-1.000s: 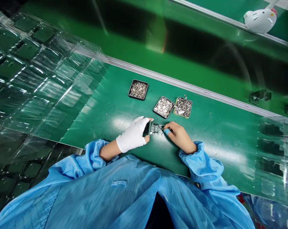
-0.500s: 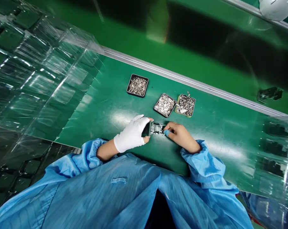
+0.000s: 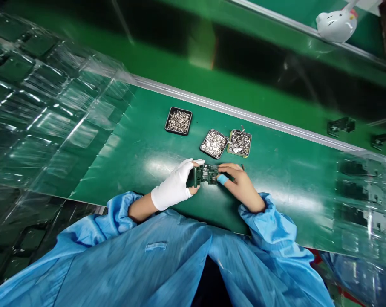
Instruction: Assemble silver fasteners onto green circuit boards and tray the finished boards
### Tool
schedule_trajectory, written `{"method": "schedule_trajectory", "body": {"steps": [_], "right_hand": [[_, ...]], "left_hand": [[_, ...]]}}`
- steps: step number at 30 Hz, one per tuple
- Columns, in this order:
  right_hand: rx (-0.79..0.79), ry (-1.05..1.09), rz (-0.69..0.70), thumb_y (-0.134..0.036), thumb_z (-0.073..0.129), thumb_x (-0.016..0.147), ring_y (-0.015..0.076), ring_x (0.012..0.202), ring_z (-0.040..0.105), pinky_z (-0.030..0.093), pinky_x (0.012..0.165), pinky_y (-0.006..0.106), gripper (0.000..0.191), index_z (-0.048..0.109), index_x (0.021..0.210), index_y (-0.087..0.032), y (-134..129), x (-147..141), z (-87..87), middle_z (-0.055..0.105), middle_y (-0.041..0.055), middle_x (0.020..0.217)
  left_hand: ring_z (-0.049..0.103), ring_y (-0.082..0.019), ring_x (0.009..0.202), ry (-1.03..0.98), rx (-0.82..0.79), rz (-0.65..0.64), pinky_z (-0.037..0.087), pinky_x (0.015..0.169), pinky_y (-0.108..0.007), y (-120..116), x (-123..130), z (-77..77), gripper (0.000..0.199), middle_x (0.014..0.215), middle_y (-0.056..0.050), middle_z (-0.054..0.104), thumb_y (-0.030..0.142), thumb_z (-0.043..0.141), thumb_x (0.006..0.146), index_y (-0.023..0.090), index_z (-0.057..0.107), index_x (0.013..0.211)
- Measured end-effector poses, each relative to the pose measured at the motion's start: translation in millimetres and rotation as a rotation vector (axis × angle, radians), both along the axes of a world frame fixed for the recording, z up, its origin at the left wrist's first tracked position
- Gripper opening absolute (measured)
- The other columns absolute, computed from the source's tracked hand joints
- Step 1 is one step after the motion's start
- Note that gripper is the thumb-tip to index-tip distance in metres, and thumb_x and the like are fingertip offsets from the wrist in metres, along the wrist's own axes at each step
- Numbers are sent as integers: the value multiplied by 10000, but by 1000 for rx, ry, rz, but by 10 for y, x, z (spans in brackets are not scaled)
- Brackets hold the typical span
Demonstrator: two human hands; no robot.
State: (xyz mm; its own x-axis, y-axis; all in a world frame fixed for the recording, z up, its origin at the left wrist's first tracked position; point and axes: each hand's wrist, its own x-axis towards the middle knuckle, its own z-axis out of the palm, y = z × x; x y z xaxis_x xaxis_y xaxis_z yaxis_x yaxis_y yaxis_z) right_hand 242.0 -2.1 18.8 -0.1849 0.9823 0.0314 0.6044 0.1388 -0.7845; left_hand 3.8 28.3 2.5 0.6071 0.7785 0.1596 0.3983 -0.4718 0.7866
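Observation:
A small dark, see-through-looking plastic part [image 3: 208, 175] with metal pieces in its middle is held low over the bench between both hands. My left hand [image 3: 174, 187], in a white glove with bare fingertips, is closed on its left end, thumb at the near side and fingers at the far side. My right hand [image 3: 242, 187] is bare, with blue tape round the thumb. Its thumb and fingers grip the part's right end. A short dark tip shows behind the right knuckles; I cannot make out what it is.
Beyond the hands stand a black tray of small metal pieces [image 3: 179, 121], a second such tray [image 3: 214, 144] and a yellowish-edged tray [image 3: 239, 143] touching it. Clear plastic blister trays [image 3: 68, 106] cover the left; another [image 3: 365, 192] lies right. A metal rail [image 3: 212, 104] edges the bench.
The part has turned, showing a different face with metal at its middle. My right fingers have gone from a tight pinch to a wider hold on its right end. The camera view has shifted slightly.

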Motion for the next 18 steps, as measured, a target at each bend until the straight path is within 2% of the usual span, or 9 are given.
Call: {"method": "schedule_trajectory", "body": {"steps": [2,5,8,10,12,14,15,16,18], "right_hand": [[-9,91,-2,-287,560,896,209,892,618,478,838,369,105,610,867,-200,-39,-62,35,653,65,954],[123,-14,41,-257,570,890,212,926,608,387,998,451,58,593,883,-205,-120,-218,91,649,56,942],[256,-223,252,-208,549,885,237,1053,573,178,1122,540,89,609,950,-214,-171,-313,132,660,67,1023],[286,-252,328,-230,544,893,234,1082,570,165,1133,533,110,621,972,-229,-104,-240,152,661,61,1079],[283,-244,205,-261,513,918,220,1043,594,268,1099,487,135,635,969,-237,97,-21,166,668,52,1075],[255,-281,-99,-228,437,938,214,992,608,419,962,395,210,645,962,-209,421,294,166,678,69,1018],[207,-334,-229,-198,425,927,219,994,603,443,911,364,227,644,984,-179,611,455,157,671,88,1035],[120,-411,-297,-174,425,914,220,997,599,444,887,342,236,644,1002,-160,804,602,143,667,97,1062],[-50,-521,-294,-145,471,879,213,916,611,447,808,304,211,660,972,-142,1160,808,100,684,93,1009]], "left_hand": [[444,-287,1299,-13,22,-47,372,1092,-492,0,-8,22,636,1365,-160,487,298,610,753,164,349,1317],[385,-332,1338,68,114,-88,344,1101,-525,27,-12,72,798,1420,-193,422,397,655,735,136,286,1392],[459,-333,1272,200,206,-77,370,1077,-518,58,13,104,677,1355,-179,497,356,631,766,134,375,1352],[510,-327,1212,268,236,-102,387,1061,-515,64,34,117,547,1289,-157,557,302,609,772,140,465,1275],[530,-326,1180,294,257,-133,399,1049,-517,55,47,132,479,1259,-153,580,254,592,759,134,514,1216],[529,-322,1178,285,268,-149,409,1042,-515,36,52,151,487,1260,-155,582,209,576,730,129,524,1208],[527,-317,1184,278,266,-160,410,1044,-514,25,53,160,501,1265,-152,581,189,566,717,133,524,1214],[524,-312,1192,272,262,-171,408,1047,-514,14,52,168,515,1273,-149,577,177,559,708,139,523,1221],[513,-310,1214,259,253,-181,402,1055,-517,-9,46,173,550,1305,-153,558,186,559,705,144,508,1251]]}}
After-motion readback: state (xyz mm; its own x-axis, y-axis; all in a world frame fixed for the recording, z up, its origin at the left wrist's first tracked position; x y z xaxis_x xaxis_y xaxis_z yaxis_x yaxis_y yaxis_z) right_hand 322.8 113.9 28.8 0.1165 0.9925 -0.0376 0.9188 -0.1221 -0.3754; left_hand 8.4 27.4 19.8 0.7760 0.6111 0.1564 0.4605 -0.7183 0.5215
